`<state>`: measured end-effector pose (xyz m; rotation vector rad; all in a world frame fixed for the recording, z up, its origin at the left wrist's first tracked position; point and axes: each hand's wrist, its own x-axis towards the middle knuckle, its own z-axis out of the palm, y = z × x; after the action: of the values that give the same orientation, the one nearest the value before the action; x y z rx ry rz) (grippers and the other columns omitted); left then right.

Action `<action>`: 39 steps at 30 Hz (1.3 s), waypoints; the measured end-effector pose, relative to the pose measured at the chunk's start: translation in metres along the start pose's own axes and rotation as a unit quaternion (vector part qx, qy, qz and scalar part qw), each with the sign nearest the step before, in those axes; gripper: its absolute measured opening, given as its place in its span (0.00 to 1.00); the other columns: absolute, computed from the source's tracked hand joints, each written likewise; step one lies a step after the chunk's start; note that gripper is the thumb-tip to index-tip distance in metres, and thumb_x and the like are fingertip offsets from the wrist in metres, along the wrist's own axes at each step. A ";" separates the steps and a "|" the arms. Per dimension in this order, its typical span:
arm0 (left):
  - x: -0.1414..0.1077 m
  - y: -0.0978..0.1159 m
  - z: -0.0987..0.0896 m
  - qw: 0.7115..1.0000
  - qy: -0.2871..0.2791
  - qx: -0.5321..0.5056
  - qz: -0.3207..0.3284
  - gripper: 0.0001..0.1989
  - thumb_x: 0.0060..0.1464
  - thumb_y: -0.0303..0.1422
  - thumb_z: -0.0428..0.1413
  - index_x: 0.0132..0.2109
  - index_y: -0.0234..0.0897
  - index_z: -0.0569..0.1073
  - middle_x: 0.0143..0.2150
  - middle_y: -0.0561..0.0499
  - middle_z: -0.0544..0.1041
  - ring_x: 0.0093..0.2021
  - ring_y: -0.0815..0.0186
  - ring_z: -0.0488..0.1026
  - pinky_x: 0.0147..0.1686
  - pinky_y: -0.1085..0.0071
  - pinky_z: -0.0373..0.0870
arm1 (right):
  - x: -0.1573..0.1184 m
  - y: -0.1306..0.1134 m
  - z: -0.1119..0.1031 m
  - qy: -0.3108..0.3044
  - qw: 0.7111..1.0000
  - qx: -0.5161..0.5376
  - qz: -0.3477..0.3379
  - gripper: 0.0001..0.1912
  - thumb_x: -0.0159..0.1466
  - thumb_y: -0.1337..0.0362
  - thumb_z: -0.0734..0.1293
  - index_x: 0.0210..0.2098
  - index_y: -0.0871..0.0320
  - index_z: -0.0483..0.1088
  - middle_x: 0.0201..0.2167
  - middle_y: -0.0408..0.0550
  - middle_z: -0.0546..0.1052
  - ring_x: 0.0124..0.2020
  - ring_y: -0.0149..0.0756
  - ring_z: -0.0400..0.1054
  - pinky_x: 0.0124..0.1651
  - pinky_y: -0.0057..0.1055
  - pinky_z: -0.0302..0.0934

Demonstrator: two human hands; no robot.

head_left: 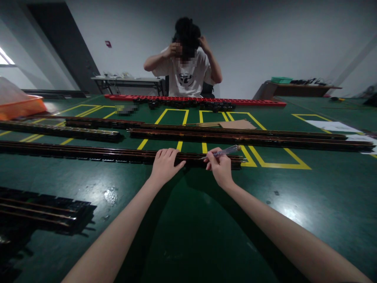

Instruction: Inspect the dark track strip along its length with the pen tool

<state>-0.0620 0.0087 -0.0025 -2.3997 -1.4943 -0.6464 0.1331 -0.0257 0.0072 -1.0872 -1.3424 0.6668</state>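
My left hand (165,167) lies over a long black rail (118,154) with copper-coloured strips along it. Its fingers are stretched across the top, and the thumb is spread to the right along the near side. In my right hand (220,167) is a screwdriver (228,151) with a clear handle, pinched between thumb and fingers. The handle slants up to the right, and the thin shaft points left toward the rail, close to its right end. Whether the tip touches the rail is too small to tell.
More black rails (250,137) lie behind, and another rail (38,212) is at near left. Brown cardboard (238,124), white papers (332,126), a long red perforated bar (250,102) and an orange bin (22,107) are on the green table (182,236). A person (188,70) sits opposite, both hands raised to the head.
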 end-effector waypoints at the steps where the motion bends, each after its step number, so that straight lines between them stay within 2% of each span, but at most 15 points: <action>1: 0.000 0.000 0.000 1.000 0.001 0.001 0.000 0.20 0.59 0.43 0.49 0.51 0.32 0.70 0.48 0.42 0.75 0.50 0.55 0.69 0.53 0.57 0.60 | 0.000 0.000 0.000 0.000 1.000 -0.001 0.000 0.10 0.62 0.59 0.63 0.28 0.57 0.64 0.21 0.42 0.72 0.16 0.27 0.65 0.19 0.24 0.59; 8: -0.001 0.003 -0.001 1.000 0.009 0.008 -0.003 0.17 0.60 0.39 0.49 0.49 0.31 0.71 0.47 0.43 0.75 0.48 0.55 0.69 0.53 0.57 0.60 | 0.000 0.000 0.001 0.003 1.000 -0.004 0.003 0.09 0.62 0.60 0.63 0.28 0.58 0.64 0.21 0.42 0.72 0.16 0.26 0.65 0.19 0.24 0.59; 14: -0.001 0.004 0.001 1.000 0.018 0.016 0.006 0.17 0.61 0.38 0.47 0.51 0.32 0.70 0.49 0.43 0.75 0.51 0.56 0.69 0.58 0.54 0.57 | 0.000 0.001 0.001 0.002 1.000 -0.004 -0.002 0.09 0.62 0.59 0.62 0.29 0.57 0.64 0.21 0.42 0.72 0.16 0.26 0.65 0.18 0.24 0.58; 27: -0.002 0.004 0.002 0.999 0.034 0.026 0.031 0.17 0.60 0.30 0.46 0.54 0.33 0.70 0.50 0.44 0.75 0.52 0.57 0.69 0.59 0.54 0.56 | 0.000 0.000 0.000 -0.010 1.000 -0.011 -0.007 0.10 0.63 0.59 0.62 0.29 0.58 0.64 0.22 0.43 0.73 0.17 0.27 0.65 0.18 0.24 0.59; 31: -0.003 0.005 0.000 0.999 0.034 0.026 0.033 0.17 0.60 0.28 0.45 0.53 0.36 0.70 0.50 0.45 0.75 0.52 0.57 0.69 0.58 0.53 0.56 | 0.000 0.000 0.000 -0.011 1.000 -0.014 -0.002 0.10 0.63 0.59 0.62 0.29 0.58 0.64 0.22 0.43 0.73 0.16 0.26 0.65 0.18 0.24 0.59; 39: -0.003 0.005 -0.002 0.999 0.025 0.022 0.024 0.18 0.59 0.25 0.44 0.54 0.34 0.71 0.51 0.45 0.75 0.53 0.57 0.69 0.59 0.54 0.56 | 0.001 0.001 0.001 -0.005 1.000 -0.019 0.007 0.09 0.63 0.59 0.62 0.29 0.57 0.63 0.22 0.42 0.73 0.16 0.26 0.64 0.17 0.23 0.57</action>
<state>-0.0589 0.0031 -0.0015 -2.3610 -1.4109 -0.6505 0.1328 -0.0242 0.0066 -1.1246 -1.3620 0.6599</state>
